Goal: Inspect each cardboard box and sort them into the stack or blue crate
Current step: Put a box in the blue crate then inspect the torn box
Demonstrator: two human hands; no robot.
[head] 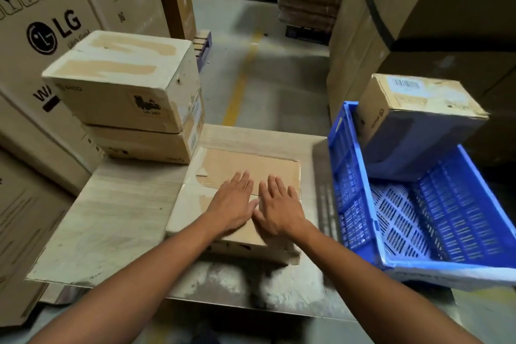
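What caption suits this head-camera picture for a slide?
Left hand and right hand rest flat on a cardboard box between a two-box stack and a blue crate.

Flat box (251, 165) at centre of surface (111, 218). Left hand (233, 205) and right hand (279, 209) lie side by side on its top. Stack (125, 98) of two boxes at 10 o'clock, just beside the flat box. Crate (446, 265) at 3 o'clock. Tilted box (413, 126) in the crate's far end, 2 o'clock. Cartons (42, 22) behind the stack, 9 to 11.
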